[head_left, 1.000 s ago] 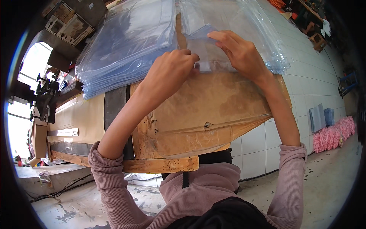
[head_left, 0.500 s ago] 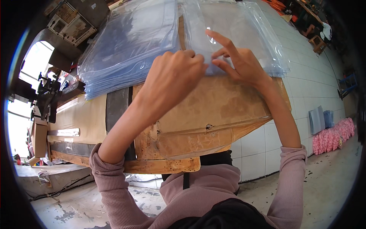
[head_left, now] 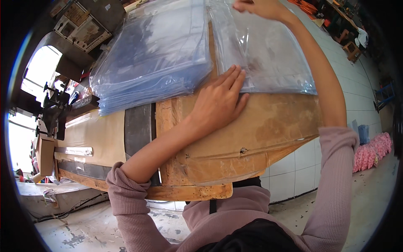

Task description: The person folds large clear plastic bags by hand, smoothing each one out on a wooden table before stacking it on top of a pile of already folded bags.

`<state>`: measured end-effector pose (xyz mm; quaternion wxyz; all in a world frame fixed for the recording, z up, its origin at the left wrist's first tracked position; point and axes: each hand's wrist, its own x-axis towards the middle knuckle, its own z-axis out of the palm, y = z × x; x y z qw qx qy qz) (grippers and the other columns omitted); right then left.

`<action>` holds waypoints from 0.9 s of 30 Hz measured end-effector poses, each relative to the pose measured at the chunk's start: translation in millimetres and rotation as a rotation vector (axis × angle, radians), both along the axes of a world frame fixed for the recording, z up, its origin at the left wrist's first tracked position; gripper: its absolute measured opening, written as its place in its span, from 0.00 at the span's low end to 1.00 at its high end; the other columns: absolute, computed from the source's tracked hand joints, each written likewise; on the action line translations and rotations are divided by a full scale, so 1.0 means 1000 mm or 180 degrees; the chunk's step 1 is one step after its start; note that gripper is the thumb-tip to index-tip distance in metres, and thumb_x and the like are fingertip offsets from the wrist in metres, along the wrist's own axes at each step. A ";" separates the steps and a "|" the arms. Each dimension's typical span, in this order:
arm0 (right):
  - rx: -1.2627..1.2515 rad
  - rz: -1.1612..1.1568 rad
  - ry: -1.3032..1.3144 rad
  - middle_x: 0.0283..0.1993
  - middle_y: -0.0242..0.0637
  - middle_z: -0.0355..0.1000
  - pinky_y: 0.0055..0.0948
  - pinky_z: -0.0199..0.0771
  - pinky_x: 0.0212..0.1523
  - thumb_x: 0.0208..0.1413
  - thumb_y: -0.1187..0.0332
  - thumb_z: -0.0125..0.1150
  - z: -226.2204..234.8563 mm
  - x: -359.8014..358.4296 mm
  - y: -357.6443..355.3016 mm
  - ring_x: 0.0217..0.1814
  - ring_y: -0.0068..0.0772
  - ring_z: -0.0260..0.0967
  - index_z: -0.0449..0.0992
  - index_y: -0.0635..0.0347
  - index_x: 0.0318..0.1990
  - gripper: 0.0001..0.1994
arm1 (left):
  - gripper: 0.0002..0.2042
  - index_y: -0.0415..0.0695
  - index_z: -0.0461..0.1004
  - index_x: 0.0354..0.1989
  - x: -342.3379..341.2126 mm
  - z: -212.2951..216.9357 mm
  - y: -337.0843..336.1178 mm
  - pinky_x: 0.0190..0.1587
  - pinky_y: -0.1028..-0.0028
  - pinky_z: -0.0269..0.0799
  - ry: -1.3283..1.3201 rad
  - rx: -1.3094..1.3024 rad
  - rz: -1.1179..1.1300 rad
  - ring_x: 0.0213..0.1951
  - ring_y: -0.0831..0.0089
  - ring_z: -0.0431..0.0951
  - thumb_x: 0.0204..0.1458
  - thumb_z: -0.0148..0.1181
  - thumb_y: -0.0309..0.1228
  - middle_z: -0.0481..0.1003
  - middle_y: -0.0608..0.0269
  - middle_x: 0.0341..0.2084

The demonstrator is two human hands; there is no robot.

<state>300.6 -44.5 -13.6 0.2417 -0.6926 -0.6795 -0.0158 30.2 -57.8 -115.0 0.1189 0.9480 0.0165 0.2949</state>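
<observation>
Two piles of clear plastic sheets or sleeves lie side by side on the worktable. The left pile [head_left: 155, 63] is thick and bluish, with uneven layered edges; the right pile [head_left: 277, 63] is lower and has a glossy, rippled top. My left hand [head_left: 222, 98] rests flat, fingers stretched out together, with its fingertips on the near left corner of the right pile. My right hand [head_left: 262, 7] reaches over the far part of that pile, at the picture's upper edge. Its fingers are curled together; what they hold, if anything, cannot be made out.
Brown covering [head_left: 260, 122] with worn, torn spots covers the table's near part, beside a dark strip [head_left: 137, 130]. Black clamp-like metalwork [head_left: 52, 105] stands at the left. Pink bundled material [head_left: 371, 153] lies on the floor at right, with a wooden stool [head_left: 351, 51] farther back.
My left hand has opened out from a closed grip and now lies flat on the right pile's near corner. My right hand has moved away to the far side, its fingers now curled.
</observation>
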 end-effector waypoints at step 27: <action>-0.0861 -0.2251 0.3473 0.30 0.33 0.70 0.26 0.77 0.34 0.46 0.61 0.64 -0.045 0.039 0.225 0.31 0.25 0.71 0.75 0.57 0.31 0.10 | 0.17 0.27 0.68 0.39 0.002 0.007 -0.005 0.53 0.64 0.65 0.0256 -0.0371 -0.0172 0.52 0.53 0.67 0.47 0.54 0.31 0.69 0.42 0.44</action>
